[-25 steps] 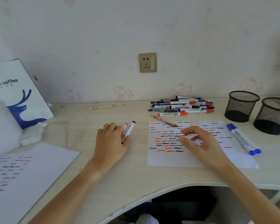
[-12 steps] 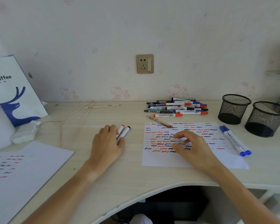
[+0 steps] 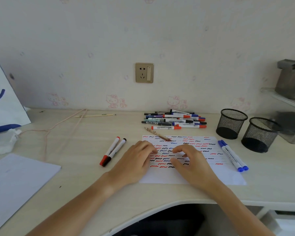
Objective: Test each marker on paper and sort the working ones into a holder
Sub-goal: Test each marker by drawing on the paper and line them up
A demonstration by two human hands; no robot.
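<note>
A test paper [image 3: 228, 176] covered in red, blue and black squiggles lies on the desk. My left hand [image 3: 136, 160] rests on its left edge with loosely curled fingers and holds nothing. My right hand [image 3: 189, 160] hovers over the squiggles, fingers loosely curled and empty. A red marker [image 3: 110, 150] and a black marker [image 3: 117, 151] lie side by side left of the paper. Two blue markers [image 3: 232, 155] lie at its right edge. A pile of markers [image 3: 174, 120] sits behind the paper. Two black mesh holders [image 3: 231, 123] [image 3: 260, 134] stand at the right.
A wooden pencil [image 3: 157, 134] lies across the paper's top edge. Another sheet [image 3: 15, 183] with squiggles lies at the near left. A white paper bag [image 3: 2, 99] stands at the far left, a pink string [image 3: 58, 125] trails over the desk. A grey box sits at the right.
My left hand has let go of the red and black markers, which now lie on the desk, and has moved right onto the paper's edge beside my right hand.
</note>
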